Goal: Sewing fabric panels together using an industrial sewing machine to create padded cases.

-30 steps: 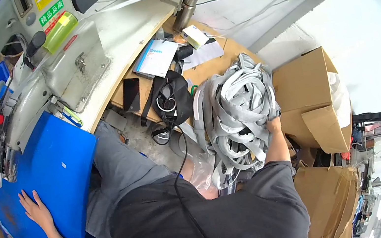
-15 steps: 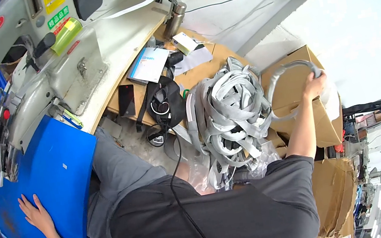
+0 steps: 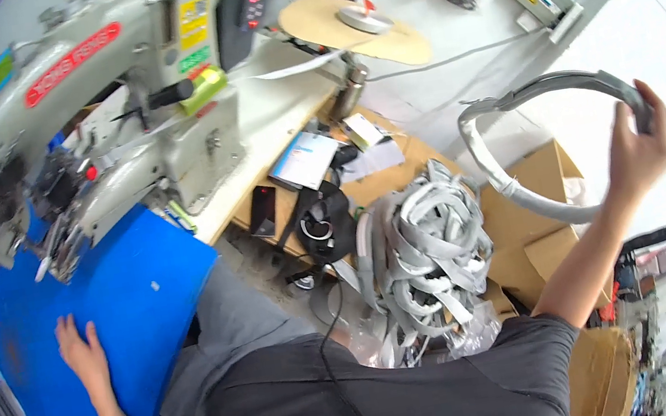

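A single grey fabric band forms a loop held up in my right hand, whose fingers grip it at its right side. Below and left of it lies a large tangled pile of similar grey bands. My left hand rests flat, fingers apart, on a blue board at the left. Just beyond the board is a grey industrial sewing machine.
A white worktop carries the machine. A wooden table holds papers, a phone, a metal bottle and a black bag. Cardboard boxes stand right. A cable crosses my lap.
My right hand has lifted one band from the pile and moved it up and to the right. My left hand stays on the board. The head view has shifted toward the machine.
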Demonstrator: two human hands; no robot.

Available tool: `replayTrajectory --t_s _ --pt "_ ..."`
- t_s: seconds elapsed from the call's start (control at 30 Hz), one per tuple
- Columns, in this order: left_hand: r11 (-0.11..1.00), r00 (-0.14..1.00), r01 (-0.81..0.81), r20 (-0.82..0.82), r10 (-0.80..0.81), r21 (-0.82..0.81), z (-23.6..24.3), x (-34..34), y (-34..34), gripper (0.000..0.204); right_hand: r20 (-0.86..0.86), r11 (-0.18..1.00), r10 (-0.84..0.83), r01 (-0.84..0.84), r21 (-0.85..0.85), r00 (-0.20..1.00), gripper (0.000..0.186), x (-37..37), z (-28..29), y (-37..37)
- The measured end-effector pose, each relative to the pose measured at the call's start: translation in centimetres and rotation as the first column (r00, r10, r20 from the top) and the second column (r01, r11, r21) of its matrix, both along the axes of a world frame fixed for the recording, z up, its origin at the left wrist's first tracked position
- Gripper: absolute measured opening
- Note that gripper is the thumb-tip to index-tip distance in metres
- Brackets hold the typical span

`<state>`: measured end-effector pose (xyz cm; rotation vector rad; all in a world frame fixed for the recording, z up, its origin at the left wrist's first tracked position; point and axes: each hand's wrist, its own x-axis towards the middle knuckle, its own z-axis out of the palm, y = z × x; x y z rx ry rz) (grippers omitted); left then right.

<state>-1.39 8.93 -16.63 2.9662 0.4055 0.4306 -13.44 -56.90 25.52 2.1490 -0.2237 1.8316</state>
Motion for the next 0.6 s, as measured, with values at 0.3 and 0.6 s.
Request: replayTrajectory --t_s 0.3,0.6 --pt "0.606 0.532 0.776 0.697 -0.481 -0.173 23.0 -6.7 -17.9 0.078 -0.094 0.615 0.775 -0.709 0.347 0.625 0.047 2.6 -0.8 15.1" --pt "0.969 0.567 0.216 0.793 -0.223 0.119 29.3 -7.5 -6.5 0.050 0.057 -0.227 0.912 -0.386 0.894 -0.406 0.080 11.6 -8.3 27.9"
